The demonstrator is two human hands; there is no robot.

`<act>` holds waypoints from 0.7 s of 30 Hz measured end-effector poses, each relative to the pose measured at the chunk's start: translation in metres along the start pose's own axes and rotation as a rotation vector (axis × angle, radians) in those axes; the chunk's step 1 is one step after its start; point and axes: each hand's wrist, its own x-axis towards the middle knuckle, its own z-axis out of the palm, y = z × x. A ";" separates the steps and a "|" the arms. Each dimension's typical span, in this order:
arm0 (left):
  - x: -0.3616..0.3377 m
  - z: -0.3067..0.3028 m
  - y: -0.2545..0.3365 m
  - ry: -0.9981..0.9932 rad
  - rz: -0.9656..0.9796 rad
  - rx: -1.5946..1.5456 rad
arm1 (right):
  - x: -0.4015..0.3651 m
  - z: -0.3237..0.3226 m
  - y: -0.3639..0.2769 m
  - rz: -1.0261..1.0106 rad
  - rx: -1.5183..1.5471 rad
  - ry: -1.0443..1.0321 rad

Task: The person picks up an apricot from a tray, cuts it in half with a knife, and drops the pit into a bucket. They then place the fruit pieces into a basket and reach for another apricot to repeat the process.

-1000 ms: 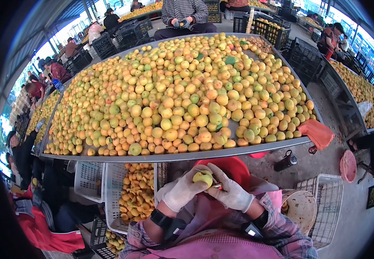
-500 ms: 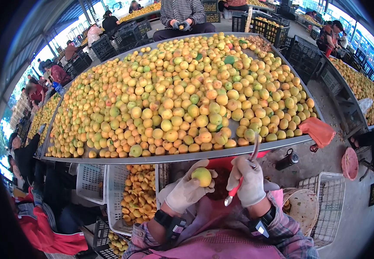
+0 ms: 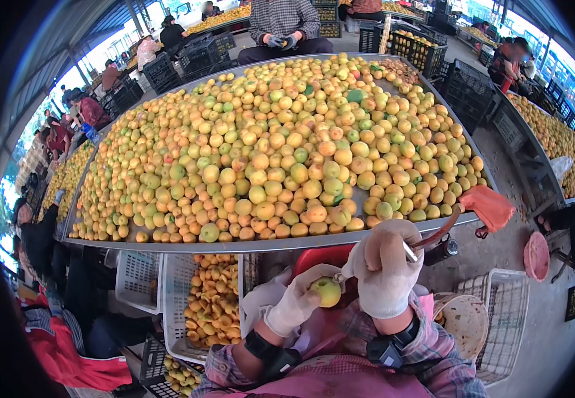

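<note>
A greenish-yellow apricot (image 3: pixel 327 293) sits in my left hand (image 3: pixel 295 300), whose gloved fingers are wrapped around its left side. My right hand (image 3: pixel 387 270), also in a white glove, is closed on a hand tool with a curved reddish-brown end (image 3: pixel 441 230) that sticks out to the right. A bit of metal shows beside the fingers. The right fingertips reach the apricot's upper edge; whether the tool's tip cuts into it is hard to see. Just beyond both hands lies a metal-rimmed table (image 3: pixel 261 245) heaped with whole apricots (image 3: pixel 254 159).
A white crate (image 3: pixel 176 318) of split apricots stands at lower left, near a red basin (image 3: pixel 311 260). At right are a bucket (image 3: pixel 466 317), a white crate (image 3: pixel 510 318), a dark bottle (image 3: pixel 443 251) and an orange bag (image 3: pixel 490 207). A person with gloved hands sits across the table.
My right hand has moved toward the apricot and turned, swinging the tool's curved end to the right. My left hand has lowered the apricot slightly and shifted right.
</note>
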 end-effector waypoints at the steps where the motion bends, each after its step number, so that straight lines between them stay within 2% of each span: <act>1: -0.001 0.001 0.001 0.019 0.016 0.068 | 0.000 -0.001 0.002 0.002 0.000 -0.001; 4: -0.003 0.004 0.011 0.074 -0.018 0.166 | 0.000 -0.003 0.004 -0.027 0.077 -0.105; 7: -0.001 0.012 0.024 0.109 0.027 0.248 | -0.002 0.001 0.000 0.009 -0.096 -0.144; 9: -0.004 0.014 0.028 0.126 0.054 0.325 | -0.006 -0.001 -0.001 0.016 -0.231 -0.250; 11: -0.003 0.012 0.025 0.143 0.082 0.403 | -0.010 -0.003 0.000 0.035 -0.256 -0.204; 13: -0.001 0.007 0.016 0.096 -0.018 0.243 | -0.011 -0.003 0.005 -0.104 -0.506 -0.137; 14: -0.001 0.011 0.018 0.096 -0.018 0.243 | -0.012 -0.001 0.005 -0.104 -0.506 -0.137; 16: -0.003 0.023 0.021 0.224 0.146 0.426 | -0.013 0.001 0.006 0.080 -0.291 -0.033; 17: -0.004 0.022 0.017 0.221 0.147 0.424 | -0.013 -0.001 0.008 0.077 -0.294 -0.031; 19: -0.005 0.015 0.000 0.250 0.252 0.628 | -0.012 -0.007 0.017 0.002 -0.502 0.011; 20: -0.006 0.012 -0.010 0.250 0.250 0.627 | -0.011 -0.003 0.019 -0.055 -0.456 -0.109; 21: -0.007 0.008 -0.021 0.281 0.392 0.824 | -0.010 0.001 0.019 -0.054 -0.456 -0.109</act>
